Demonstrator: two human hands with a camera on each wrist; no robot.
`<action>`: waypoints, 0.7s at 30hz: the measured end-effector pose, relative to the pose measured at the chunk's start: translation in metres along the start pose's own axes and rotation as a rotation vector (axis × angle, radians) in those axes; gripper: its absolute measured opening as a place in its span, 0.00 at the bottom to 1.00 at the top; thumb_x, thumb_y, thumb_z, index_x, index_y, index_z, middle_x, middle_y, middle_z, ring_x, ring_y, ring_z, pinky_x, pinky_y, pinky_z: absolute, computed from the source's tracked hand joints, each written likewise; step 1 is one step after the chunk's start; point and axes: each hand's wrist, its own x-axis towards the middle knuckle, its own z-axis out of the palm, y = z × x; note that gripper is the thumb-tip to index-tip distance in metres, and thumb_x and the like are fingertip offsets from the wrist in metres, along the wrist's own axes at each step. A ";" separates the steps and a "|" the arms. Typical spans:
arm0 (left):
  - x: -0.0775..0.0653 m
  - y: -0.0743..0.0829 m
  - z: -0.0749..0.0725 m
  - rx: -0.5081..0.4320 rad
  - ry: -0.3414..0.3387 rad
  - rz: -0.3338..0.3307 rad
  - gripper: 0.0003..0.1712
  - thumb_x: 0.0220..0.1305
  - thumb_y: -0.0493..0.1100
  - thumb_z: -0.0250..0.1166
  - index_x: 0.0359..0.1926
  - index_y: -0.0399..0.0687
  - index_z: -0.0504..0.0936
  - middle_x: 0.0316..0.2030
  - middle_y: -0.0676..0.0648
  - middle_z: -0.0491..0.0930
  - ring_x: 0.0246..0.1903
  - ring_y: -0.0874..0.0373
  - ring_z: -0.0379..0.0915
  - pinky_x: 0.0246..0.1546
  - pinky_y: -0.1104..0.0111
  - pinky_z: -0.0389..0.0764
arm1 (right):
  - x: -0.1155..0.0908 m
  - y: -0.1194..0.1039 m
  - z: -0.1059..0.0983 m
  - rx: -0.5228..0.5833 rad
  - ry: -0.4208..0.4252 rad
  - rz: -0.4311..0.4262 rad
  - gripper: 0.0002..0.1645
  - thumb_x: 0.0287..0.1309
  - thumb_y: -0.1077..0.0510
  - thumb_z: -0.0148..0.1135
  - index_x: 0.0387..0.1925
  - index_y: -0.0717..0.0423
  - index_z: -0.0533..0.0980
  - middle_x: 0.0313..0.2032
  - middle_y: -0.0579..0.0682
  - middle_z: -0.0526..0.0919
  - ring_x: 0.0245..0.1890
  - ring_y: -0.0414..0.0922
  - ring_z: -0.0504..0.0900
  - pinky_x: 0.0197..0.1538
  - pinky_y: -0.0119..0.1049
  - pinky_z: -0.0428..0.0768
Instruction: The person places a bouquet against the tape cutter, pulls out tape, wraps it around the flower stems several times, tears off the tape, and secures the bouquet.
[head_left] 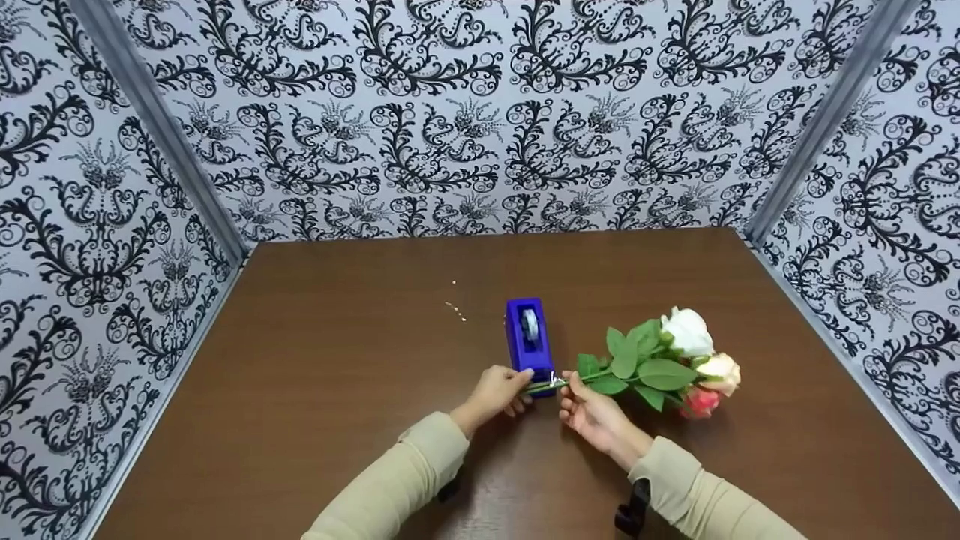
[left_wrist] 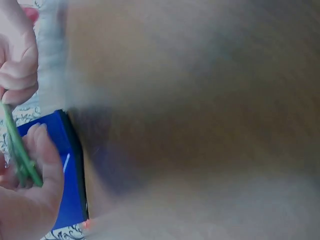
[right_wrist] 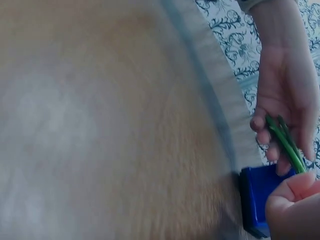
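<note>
A bunch of artificial roses lies toward the right, with a white rose [head_left: 687, 331], a cream rose [head_left: 721, 373], a pink-red rose [head_left: 701, 402] and green leaves [head_left: 664, 373]. My left hand [head_left: 498, 391] holds the lower ends of the green stems [left_wrist: 19, 150] between thumb and fingers. Farther up, close below the leaves, my right hand [head_left: 592, 412] pinches the same stems. A shiny clear bit of tape [head_left: 555, 380] shows on the stems between the hands. Just beyond them stands a blue tape dispenser [head_left: 529, 337] with a tape roll [head_left: 530, 325]; the stems cross over its near end.
The brown wooden table [head_left: 337, 337] is framed by walls in black-and-white scroll pattern [head_left: 465, 142]. Small white specks [head_left: 456, 310] lie left of the dispenser. A dark strap [head_left: 634, 510] hangs below the right sleeve [head_left: 697, 484].
</note>
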 end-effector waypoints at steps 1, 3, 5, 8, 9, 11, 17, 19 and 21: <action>0.000 0.000 -0.002 0.006 -0.018 -0.001 0.21 0.65 0.45 0.56 0.28 0.28 0.80 0.20 0.39 0.81 0.12 0.61 0.68 0.15 0.66 0.76 | 0.000 -0.001 0.000 -0.001 -0.023 0.007 0.12 0.67 0.52 0.40 0.35 0.46 0.71 0.26 0.42 0.71 0.23 0.35 0.66 0.31 0.25 0.68; 0.001 0.000 -0.004 0.023 -0.055 0.012 0.19 0.65 0.42 0.56 0.30 0.26 0.80 0.21 0.39 0.81 0.13 0.62 0.68 0.16 0.68 0.75 | 0.000 -0.003 -0.001 0.002 -0.052 0.024 0.11 0.67 0.52 0.41 0.37 0.46 0.71 0.26 0.42 0.71 0.24 0.35 0.67 0.31 0.25 0.68; 0.001 0.000 -0.006 0.034 -0.073 0.027 0.15 0.64 0.39 0.57 0.32 0.26 0.80 0.21 0.39 0.80 0.14 0.63 0.67 0.16 0.71 0.72 | 0.001 -0.004 -0.002 0.003 -0.057 0.030 0.10 0.67 0.52 0.41 0.39 0.47 0.70 0.26 0.43 0.71 0.24 0.35 0.67 0.32 0.26 0.68; 0.002 -0.001 -0.006 0.043 -0.066 0.058 0.11 0.62 0.36 0.58 0.33 0.27 0.81 0.21 0.40 0.80 0.15 0.65 0.66 0.17 0.75 0.69 | 0.003 -0.001 0.000 0.006 -0.005 0.021 0.09 0.68 0.54 0.40 0.43 0.45 0.68 0.26 0.43 0.70 0.24 0.36 0.66 0.31 0.26 0.67; 0.002 -0.002 -0.006 0.052 -0.057 0.072 0.11 0.61 0.35 0.59 0.33 0.28 0.81 0.21 0.39 0.80 0.16 0.65 0.67 0.18 0.76 0.69 | 0.003 0.000 0.002 0.007 0.024 0.011 0.09 0.69 0.54 0.40 0.44 0.44 0.68 0.26 0.43 0.69 0.24 0.36 0.65 0.31 0.26 0.66; 0.001 -0.002 -0.005 0.064 -0.046 0.105 0.09 0.59 0.34 0.60 0.33 0.28 0.82 0.22 0.38 0.81 0.17 0.62 0.71 0.20 0.75 0.73 | 0.005 0.004 0.005 0.011 0.097 -0.016 0.08 0.69 0.55 0.42 0.43 0.43 0.69 0.26 0.43 0.69 0.24 0.36 0.65 0.30 0.27 0.66; -0.001 -0.004 -0.004 0.072 -0.040 0.149 0.08 0.55 0.30 0.63 0.36 0.27 0.82 0.33 0.35 0.81 0.28 0.44 0.80 0.29 0.64 0.81 | 0.010 0.012 0.014 0.028 0.261 -0.084 0.05 0.64 0.54 0.51 0.32 0.45 0.72 0.23 0.43 0.71 0.21 0.36 0.68 0.26 0.27 0.69; -0.001 -0.004 -0.005 0.068 -0.037 0.143 0.09 0.54 0.30 0.63 0.36 0.28 0.82 0.36 0.35 0.81 0.29 0.41 0.80 0.30 0.62 0.81 | 0.011 0.012 0.016 0.027 0.289 -0.096 0.06 0.63 0.54 0.53 0.30 0.47 0.72 0.21 0.43 0.72 0.19 0.36 0.69 0.25 0.27 0.69; -0.001 -0.004 -0.006 0.067 -0.034 0.141 0.09 0.53 0.30 0.64 0.36 0.28 0.82 0.36 0.35 0.81 0.29 0.41 0.80 0.30 0.62 0.81 | 0.012 0.012 0.017 0.026 0.297 -0.101 0.06 0.63 0.54 0.53 0.29 0.47 0.71 0.20 0.43 0.71 0.19 0.36 0.68 0.24 0.27 0.69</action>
